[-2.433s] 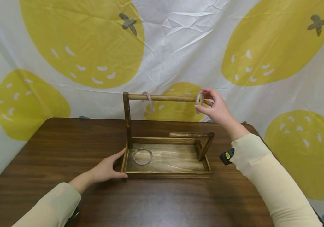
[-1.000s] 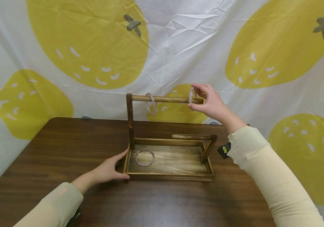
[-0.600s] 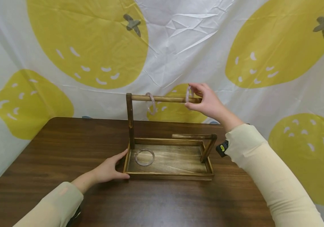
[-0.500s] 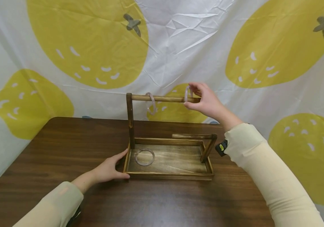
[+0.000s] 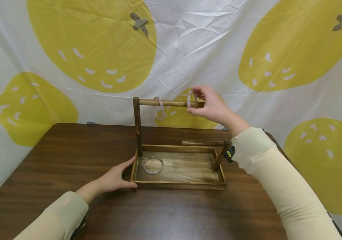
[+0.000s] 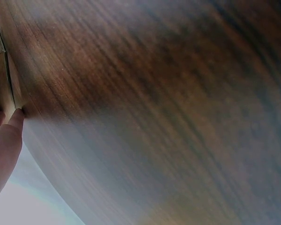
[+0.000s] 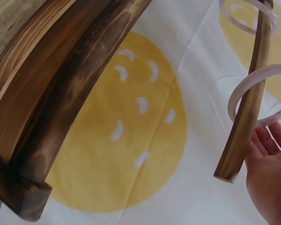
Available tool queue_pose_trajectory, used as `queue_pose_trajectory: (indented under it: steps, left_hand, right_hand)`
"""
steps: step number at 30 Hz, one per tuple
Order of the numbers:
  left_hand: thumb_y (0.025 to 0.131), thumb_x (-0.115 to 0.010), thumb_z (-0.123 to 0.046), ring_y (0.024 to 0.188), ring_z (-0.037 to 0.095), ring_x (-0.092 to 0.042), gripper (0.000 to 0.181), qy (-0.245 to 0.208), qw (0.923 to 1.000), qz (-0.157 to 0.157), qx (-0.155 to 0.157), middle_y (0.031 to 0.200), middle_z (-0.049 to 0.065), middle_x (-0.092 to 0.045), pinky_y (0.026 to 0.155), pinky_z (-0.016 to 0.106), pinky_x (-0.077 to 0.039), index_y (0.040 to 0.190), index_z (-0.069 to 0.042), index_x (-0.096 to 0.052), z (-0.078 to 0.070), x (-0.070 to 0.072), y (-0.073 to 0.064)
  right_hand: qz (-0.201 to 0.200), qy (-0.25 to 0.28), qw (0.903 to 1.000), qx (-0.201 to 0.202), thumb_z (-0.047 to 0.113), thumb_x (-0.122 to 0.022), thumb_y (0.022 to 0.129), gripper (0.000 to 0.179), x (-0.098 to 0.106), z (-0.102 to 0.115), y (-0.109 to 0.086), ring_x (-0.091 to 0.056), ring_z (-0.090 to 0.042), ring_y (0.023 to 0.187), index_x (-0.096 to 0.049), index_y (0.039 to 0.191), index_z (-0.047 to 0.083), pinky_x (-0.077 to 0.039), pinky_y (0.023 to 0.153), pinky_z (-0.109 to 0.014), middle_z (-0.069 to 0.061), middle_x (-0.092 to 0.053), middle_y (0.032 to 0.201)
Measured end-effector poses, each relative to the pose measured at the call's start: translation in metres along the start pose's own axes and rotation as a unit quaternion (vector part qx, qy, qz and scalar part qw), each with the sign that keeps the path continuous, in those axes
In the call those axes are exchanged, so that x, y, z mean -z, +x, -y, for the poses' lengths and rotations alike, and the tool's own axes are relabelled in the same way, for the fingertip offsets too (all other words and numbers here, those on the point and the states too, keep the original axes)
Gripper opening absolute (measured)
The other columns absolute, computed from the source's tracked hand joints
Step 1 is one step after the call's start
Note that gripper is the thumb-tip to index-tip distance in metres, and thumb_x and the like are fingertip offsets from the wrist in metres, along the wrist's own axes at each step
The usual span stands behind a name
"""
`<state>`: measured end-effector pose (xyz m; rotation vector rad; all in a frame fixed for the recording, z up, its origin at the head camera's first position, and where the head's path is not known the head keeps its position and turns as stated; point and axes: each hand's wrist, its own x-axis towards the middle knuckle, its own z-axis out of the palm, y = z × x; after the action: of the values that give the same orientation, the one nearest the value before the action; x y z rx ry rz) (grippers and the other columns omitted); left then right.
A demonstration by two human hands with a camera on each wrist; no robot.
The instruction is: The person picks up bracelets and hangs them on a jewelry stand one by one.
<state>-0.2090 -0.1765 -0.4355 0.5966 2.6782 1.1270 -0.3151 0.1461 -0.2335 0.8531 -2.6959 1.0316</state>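
Note:
In the head view my right hand (image 5: 214,105) pinches a pale lilac bangle (image 5: 189,99) between thumb and fingers. That bangle encircles the upper wooden bar (image 5: 175,103) near its free right end, as the right wrist view also shows. A second bangle (image 5: 161,108) hangs on the same bar, further left. A third bangle (image 5: 144,165) lies flat on the tray floor of the wooden display stand (image 5: 178,184). My left hand (image 5: 111,178) rests against the stand's left end, its thumb at the front corner and its fingers extended along the side.
A shorter, lower bar (image 5: 200,143) juts leftward from a post at the tray's right end. The stand is on a dark brown table (image 5: 78,146). Behind the table hangs a white cloth (image 5: 173,56) printed with yellow fruit.
My right hand has carried its bangle leftward, from the upper bar's free end onto the bar and along it. The hanging bangle, the one in the tray and my left hand keep their places.

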Motion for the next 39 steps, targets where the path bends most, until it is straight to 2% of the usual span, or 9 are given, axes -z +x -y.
queue_pose_trajectory:
  steps: [8, 15, 25, 33, 39]
  left_hand:
    - [0.075, -0.077, -0.036, 0.134, 0.044, -0.031, 0.099, 0.000, 1.0000, 0.000, -0.002, 0.149, 0.026, -0.028, 0.107, 0.057, -0.030, 0.148, 0.000, -0.021, -0.003, 0.001, -0.001]
    - [0.075, -0.077, -0.037, 0.135, 0.043, -0.031, 0.100, -0.001, 1.0000, 0.000, -0.001, 0.149, 0.025, -0.028, 0.107, 0.057, -0.030, 0.148, 0.000, -0.020, -0.001, 0.000, -0.001]
    - [0.075, -0.077, -0.037, 0.135, 0.043, -0.030, 0.100, -0.008, 1.0000, 0.002, 0.003, 0.150, 0.025, -0.027, 0.107, 0.057, -0.029, 0.148, -0.001, -0.020, 0.000, 0.000, -0.001]
    - [0.074, -0.078, -0.037, 0.135, 0.042, -0.031, 0.100, -0.009, 0.9999, 0.001, 0.008, 0.150, 0.024, -0.028, 0.108, 0.056, -0.029, 0.148, -0.002, -0.021, 0.001, -0.001, -0.001]
    - [0.074, -0.078, -0.036, 0.135, 0.043, -0.031, 0.100, -0.006, 1.0000, -0.004, -0.002, 0.149, 0.025, -0.029, 0.108, 0.056, -0.029, 0.148, 0.000, -0.022, -0.001, 0.000, -0.001]
  right_hand:
    - [0.009, -0.017, 0.9998, 0.004, 0.016, -0.072, 0.079, 0.065, -0.004, 0.005, 0.004, -0.045, -0.035, 0.124, -0.042, 0.132, -0.005, -0.035, 0.109, -0.040, -0.022, -0.044, 0.123]
    - [0.009, -0.037, 0.9993, 0.003, 0.021, -0.075, 0.075, 0.065, -0.008, 0.009, 0.006, -0.047, -0.031, 0.118, -0.046, 0.129, -0.001, -0.037, 0.106, -0.041, -0.018, -0.047, 0.121]
    - [0.023, -0.048, 0.9986, -0.004, 0.023, -0.074, 0.077, 0.071, -0.010, 0.013, 0.008, -0.045, -0.031, 0.119, -0.040, 0.135, -0.001, -0.036, 0.106, -0.042, -0.017, -0.045, 0.124]
    - [0.033, -0.065, 0.9973, 0.009, 0.025, -0.075, 0.076, 0.072, -0.012, 0.019, 0.011, -0.044, -0.033, 0.122, -0.043, 0.135, -0.001, -0.035, 0.108, -0.043, -0.016, -0.047, 0.123]
    - [0.034, -0.077, 0.9964, 0.011, 0.027, -0.076, 0.075, 0.074, -0.015, 0.023, 0.014, -0.043, -0.032, 0.123, -0.042, 0.136, 0.001, -0.034, 0.108, -0.042, -0.015, -0.045, 0.125]
